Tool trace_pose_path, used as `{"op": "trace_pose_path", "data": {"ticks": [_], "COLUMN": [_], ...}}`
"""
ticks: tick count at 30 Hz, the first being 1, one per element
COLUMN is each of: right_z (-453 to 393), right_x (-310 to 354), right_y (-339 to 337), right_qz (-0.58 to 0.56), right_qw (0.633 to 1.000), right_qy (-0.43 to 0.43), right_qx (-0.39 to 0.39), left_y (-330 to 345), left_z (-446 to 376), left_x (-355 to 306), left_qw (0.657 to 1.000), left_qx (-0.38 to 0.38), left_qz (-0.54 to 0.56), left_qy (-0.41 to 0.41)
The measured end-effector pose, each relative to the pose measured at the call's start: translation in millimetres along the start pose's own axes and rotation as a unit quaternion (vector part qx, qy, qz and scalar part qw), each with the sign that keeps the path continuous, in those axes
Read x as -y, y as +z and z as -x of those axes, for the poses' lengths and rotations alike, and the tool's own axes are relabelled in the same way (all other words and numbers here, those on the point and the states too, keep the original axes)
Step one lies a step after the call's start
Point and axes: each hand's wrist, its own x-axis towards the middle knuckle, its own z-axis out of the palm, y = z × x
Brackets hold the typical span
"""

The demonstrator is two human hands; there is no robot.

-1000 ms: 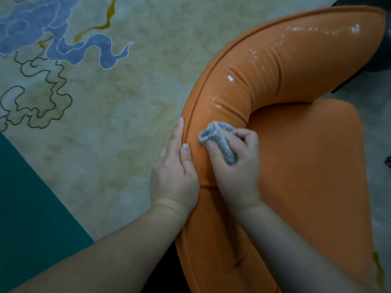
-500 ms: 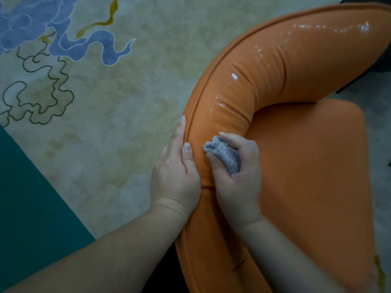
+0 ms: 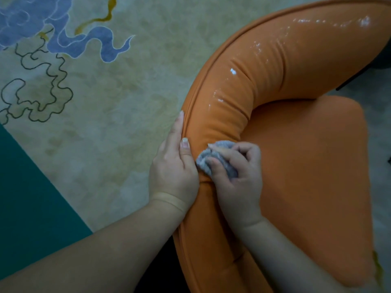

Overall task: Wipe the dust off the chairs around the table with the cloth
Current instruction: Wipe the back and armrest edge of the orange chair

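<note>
The right hand [image 3: 237, 182] grips a bunched grey cloth [image 3: 220, 159] against the orange chair's [image 3: 306, 166] curved backrest [image 3: 275, 68]. The left hand [image 3: 173, 172] rests flat along the backrest's outer edge, above a patterned rug [image 3: 105, 123].

chair [image 3: 306, 166] on rug [image 3: 105, 123] | cloth [image 3: 220, 159] on chair backrest

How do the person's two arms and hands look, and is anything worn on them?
Both forearms are bare, with no sleeves in view. The left hand has a plain, pale band around its wrist. No rings, gloves or watch show on it or on the right hand. The nails that show on the left hand are short and unpainted.
</note>
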Motion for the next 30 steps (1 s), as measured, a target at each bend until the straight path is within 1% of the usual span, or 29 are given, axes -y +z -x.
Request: {"op": "trace_pose_path", "data": {"ticks": [3, 5, 7, 10, 13, 15, 16, 18, 20, 22, 25, 27, 28, 30], "right_z": [-35, -47, -35, 7, 12, -12, -28, -64, -88, -80, -33, -17, -22, -48], "right_x": [4, 6, 4, 1, -2, 2, 4, 7, 9, 7, 4, 0, 0, 4], "right_y": [12, 16, 12, -4, -8, 2, 9, 20, 24, 23, 8, 2, 2, 8], "right_qz": [-0.007, -0.019, -0.026, -0.036, -0.034, -0.003, 0.005, 0.004, -0.002, -0.001, -0.006, -0.011, -0.004, 0.017], "right_qw": [0.998, 0.998, 0.999, 0.999, 0.999, 1.000, 0.999, 0.998, 0.996, 0.997, 0.999, 0.999, 0.999, 0.999], "right_qy": [0.021, 0.032, 0.020, -0.001, -0.014, -0.030, -0.031, -0.007, 0.011, -0.003, -0.040, -0.039, -0.038, -0.048], "right_qx": [-0.050, -0.058, -0.036, 0.021, 0.034, 0.010, -0.013, -0.063, -0.085, -0.076, -0.015, 0.011, 0.009, -0.018], "left_y": [1, 1, 1, 0, 0, 0, 0, 0, 0, 0, 0, 0, 0, -1], "left_z": [0, 0, 1, 0, 0, -1, -1, -1, 0, 0, 0, 0, 0, 1], "left_x": [1, 1, 1, 1, -1, -1, -2, -2, -1, -1, -1, -1, -1, -2], "left_qw": [1.000, 1.000, 1.000, 1.000, 1.000, 1.000, 1.000, 1.000, 1.000, 1.000, 1.000, 1.000, 1.000, 1.000], "left_qx": [0.003, 0.005, 0.006, 0.005, 0.004, 0.000, 0.000, 0.002, 0.004, 0.007, 0.006, 0.010, 0.013, 0.016], "left_qz": [-0.003, 0.001, 0.004, -0.001, -0.001, 0.001, 0.003, 0.006, 0.008, 0.012, -0.001, -0.006, -0.006, -0.005], "left_qy": [-0.003, -0.005, -0.002, -0.005, -0.004, -0.001, -0.001, 0.000, -0.004, -0.006, 0.002, -0.003, -0.006, -0.003]}}
